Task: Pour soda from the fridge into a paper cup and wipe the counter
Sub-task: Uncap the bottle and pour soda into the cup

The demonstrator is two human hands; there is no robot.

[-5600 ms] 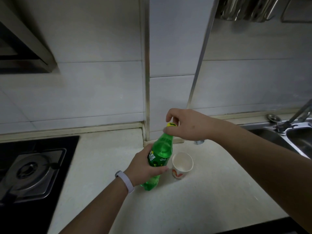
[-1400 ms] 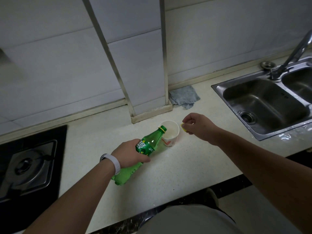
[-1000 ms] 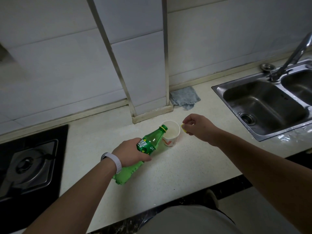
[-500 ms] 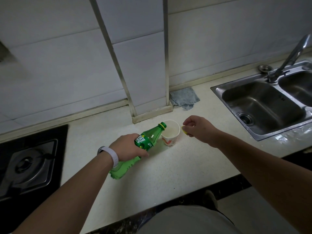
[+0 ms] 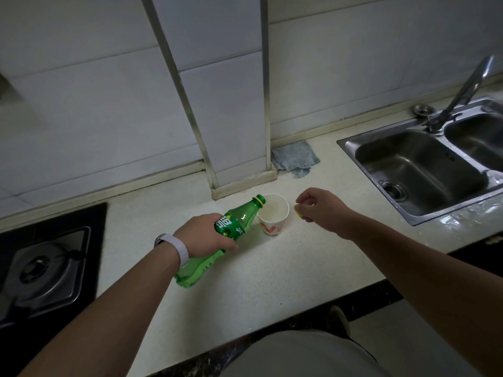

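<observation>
Bottle (image 5: 234,224) — slick, light plastic, frame centre — is gripped mid-body by the left hand (image 5: 204,235); the cap (image 5: 297,208) is pinched by the right hand (image 5: 318,208).

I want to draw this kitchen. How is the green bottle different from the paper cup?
The green bottle is see-through plastic; the paper cup is white with a red mark. The bottle is tilted, its open mouth over the cup's rim, while the cup stands upright on the counter. The left hand grips the bottle; nothing holds the cup. The bottle looks longer than the cup. Both are open on top.
</observation>
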